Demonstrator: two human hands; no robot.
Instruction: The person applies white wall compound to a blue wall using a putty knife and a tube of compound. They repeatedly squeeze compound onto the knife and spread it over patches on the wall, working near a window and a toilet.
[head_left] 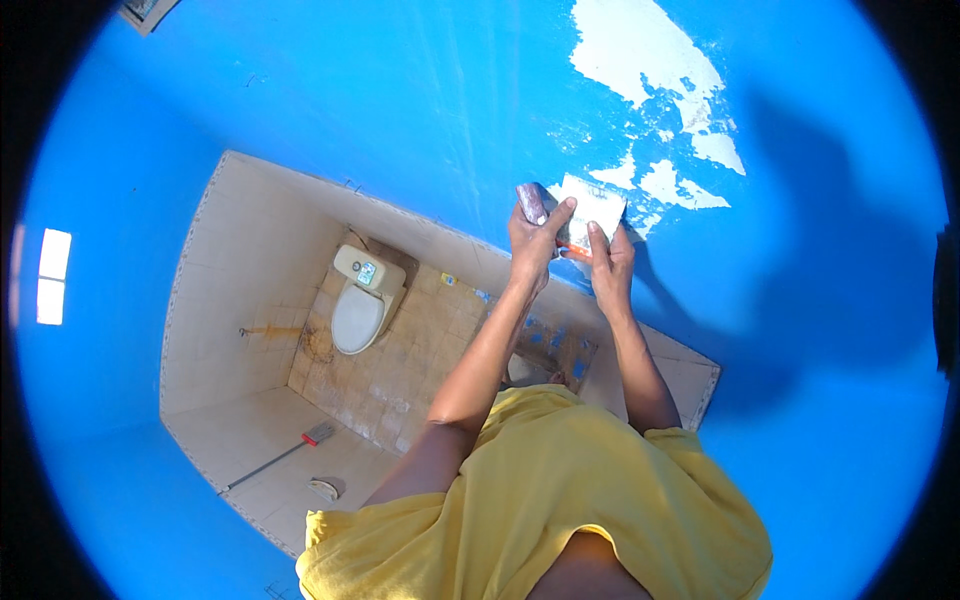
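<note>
Against the blue wall's bare white patch (590,205), the left hand (535,240) grips a small upright scraper-like tool (531,203), while the right hand (610,262), just beside it, pinches an orange-handled tool (574,251).

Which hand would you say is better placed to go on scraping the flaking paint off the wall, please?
Probably the right hand: it rests against the bare patch on the wall beside the orange-handled scraper. The left hand already holds a small block.
</note>
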